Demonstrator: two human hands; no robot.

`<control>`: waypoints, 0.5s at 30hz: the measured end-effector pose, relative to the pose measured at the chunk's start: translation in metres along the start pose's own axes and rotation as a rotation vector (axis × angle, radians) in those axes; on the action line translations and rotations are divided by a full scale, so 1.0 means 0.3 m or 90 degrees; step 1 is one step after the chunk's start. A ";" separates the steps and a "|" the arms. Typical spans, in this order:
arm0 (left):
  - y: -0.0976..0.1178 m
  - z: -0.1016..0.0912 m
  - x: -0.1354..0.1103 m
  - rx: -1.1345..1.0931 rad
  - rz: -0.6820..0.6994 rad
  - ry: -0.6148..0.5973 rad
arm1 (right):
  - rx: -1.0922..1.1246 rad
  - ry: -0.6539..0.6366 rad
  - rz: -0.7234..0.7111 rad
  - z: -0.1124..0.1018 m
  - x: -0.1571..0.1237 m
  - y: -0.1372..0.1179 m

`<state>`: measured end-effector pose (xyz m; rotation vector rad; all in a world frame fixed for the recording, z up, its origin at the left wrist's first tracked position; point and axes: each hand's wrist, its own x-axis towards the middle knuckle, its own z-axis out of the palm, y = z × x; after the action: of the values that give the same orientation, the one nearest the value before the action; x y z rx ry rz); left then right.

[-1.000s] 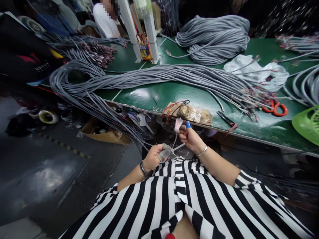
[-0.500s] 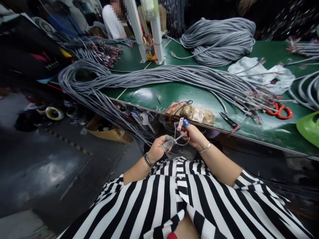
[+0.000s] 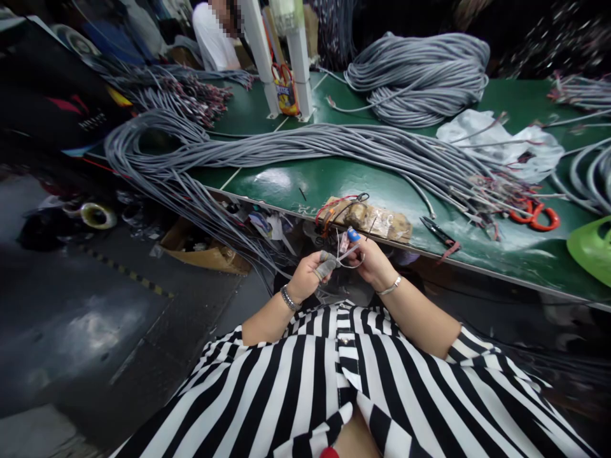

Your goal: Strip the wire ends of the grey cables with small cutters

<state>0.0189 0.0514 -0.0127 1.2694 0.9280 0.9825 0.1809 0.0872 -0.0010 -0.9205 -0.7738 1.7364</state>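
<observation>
My left hand, grey coverings on its thumb and a finger, is closed on a grey cable near its end. Thin pale wires fan out from that end towards my right hand. A blue cover wraps my right thumb, which pinches a small pale pink piece; its exact kind is not clear. A white wire loops beside the right fingers. Both hands are close together in front of the bench edge, just below a taped wooden block with red, orange and black wires at its left end.
Grey cables stretch along the green bench and hang off its left side. Pliers, red-handled scissors and a green object lie right. Behind are a cable coil, white posts and a person.
My right thumb has come down over the pale pink piece, hiding more of it. My left hand has shifted slightly right, closer to the right one. The cable stays in the left hand.
</observation>
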 end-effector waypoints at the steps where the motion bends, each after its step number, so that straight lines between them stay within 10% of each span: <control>1: -0.001 0.001 0.002 0.005 -0.003 -0.001 | 0.009 0.000 0.000 -0.003 0.001 0.000; 15: 0.009 0.008 -0.070 0.037 -0.008 -0.026 | 0.077 0.026 0.098 -0.037 -0.005 0.040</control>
<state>0.0144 0.0309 -0.0095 1.3267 0.9382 0.9227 0.1852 0.0828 -0.0162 -0.9509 -0.5774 1.8699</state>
